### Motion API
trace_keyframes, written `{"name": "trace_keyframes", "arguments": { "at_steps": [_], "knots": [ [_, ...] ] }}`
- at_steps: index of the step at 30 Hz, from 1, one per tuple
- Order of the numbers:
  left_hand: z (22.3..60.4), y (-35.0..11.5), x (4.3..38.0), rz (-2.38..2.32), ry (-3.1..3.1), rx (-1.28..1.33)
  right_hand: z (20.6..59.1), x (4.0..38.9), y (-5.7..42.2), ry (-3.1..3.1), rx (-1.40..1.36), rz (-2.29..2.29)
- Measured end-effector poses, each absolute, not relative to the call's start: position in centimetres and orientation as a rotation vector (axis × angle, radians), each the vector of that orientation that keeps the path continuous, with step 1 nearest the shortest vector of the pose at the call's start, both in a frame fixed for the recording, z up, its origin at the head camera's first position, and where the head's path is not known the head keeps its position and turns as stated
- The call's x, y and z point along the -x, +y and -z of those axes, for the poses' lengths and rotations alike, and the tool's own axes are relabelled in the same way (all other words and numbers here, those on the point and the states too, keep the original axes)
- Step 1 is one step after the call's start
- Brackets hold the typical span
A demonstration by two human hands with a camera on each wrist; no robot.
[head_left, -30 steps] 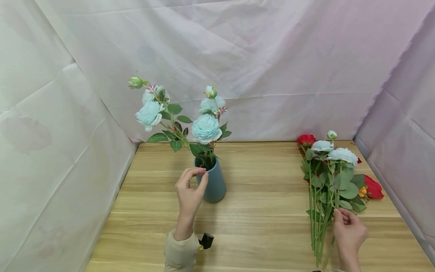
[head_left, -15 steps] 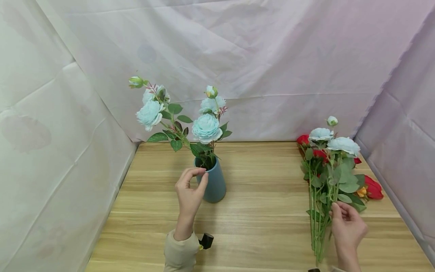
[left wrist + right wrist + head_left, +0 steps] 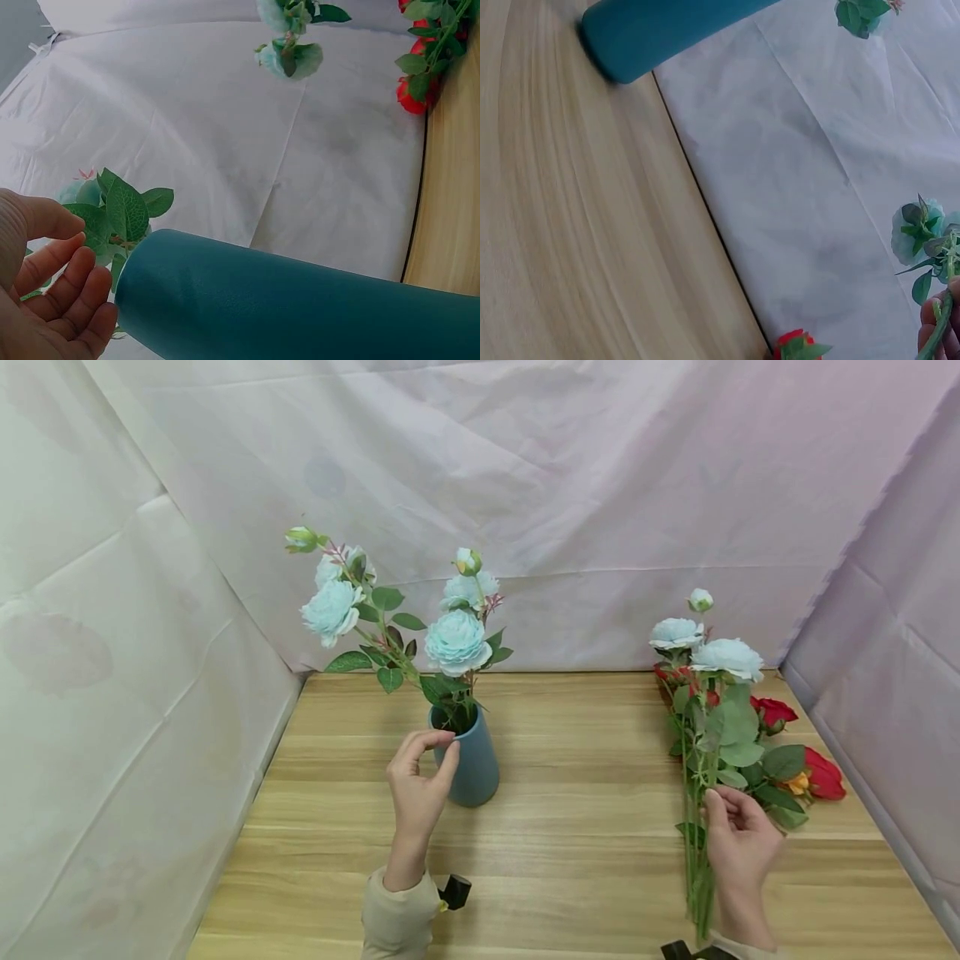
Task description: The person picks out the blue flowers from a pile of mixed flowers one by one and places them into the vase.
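My right hand (image 3: 742,845) pinches the green stem of an artificial pale blue peony (image 3: 727,658), which stands upright with two blooms and a bud. In the right wrist view this peony (image 3: 913,236) shows at the right edge, its stem between the fingers (image 3: 930,330). My left hand (image 3: 422,789) is beside the rim of a blue-grey vase (image 3: 476,768), thumb and forefinger curved close together with nothing between them. Leafy stems with pale blue peonies (image 3: 456,643) stand in the vase, some leaning left. The left wrist view has the vase (image 3: 285,300) right beside the fingers.
On the wooden table (image 3: 577,843), red flowers (image 3: 823,772) and an orange one (image 3: 798,782) lie at the right, their green stems toward the front. Pale cloth (image 3: 570,510) hangs behind and on both sides. A black camera piece (image 3: 455,891) sits on the left sleeve.
My right hand has lifted the pale blue peony stem from the pile and moved it up and left, uncovering red flowers. My left hand and the vase have stayed put.
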State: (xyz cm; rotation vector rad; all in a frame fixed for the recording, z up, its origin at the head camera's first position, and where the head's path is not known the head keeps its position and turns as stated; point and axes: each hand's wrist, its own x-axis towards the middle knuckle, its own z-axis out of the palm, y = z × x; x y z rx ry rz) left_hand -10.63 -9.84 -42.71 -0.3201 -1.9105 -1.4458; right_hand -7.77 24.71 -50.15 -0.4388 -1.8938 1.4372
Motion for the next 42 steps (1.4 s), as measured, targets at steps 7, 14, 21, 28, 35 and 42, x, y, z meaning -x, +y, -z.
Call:
{"name": "trace_keyframes", "arguments": {
  "at_steps": [7, 14, 21, 28, 35, 42],
  "knots": [
    [42.4, -9.5, 10.4, 1.447, -1.921, 0.319, 49.4, 8.2, 23.7, -1.880, 0.363, -1.370],
    [39.9, -8.7, 9.4, 1.420, -1.936, 0.321, 48.8, 8.5, 22.7, -1.917, 0.351, -1.353],
    [39.8, -8.7, 9.3, 1.414, -1.937, 0.317, 48.6, 8.6, 21.9, -1.970, 0.300, -1.357],
    [39.9, -8.5, 9.2, 1.433, -1.955, 0.306, 48.5, 8.9, 21.1, -1.961, 0.254, -1.411],
    [41.9, -8.8, 10.0, 1.421, -1.938, 0.336, 47.8, 9.2, 20.1, -1.948, 0.199, -1.433],
    [43.3, -8.9, 10.4, 1.478, -1.923, 0.349, 47.3, 9.7, 19.0, -1.918, 0.104, -1.452]
  ]
}}
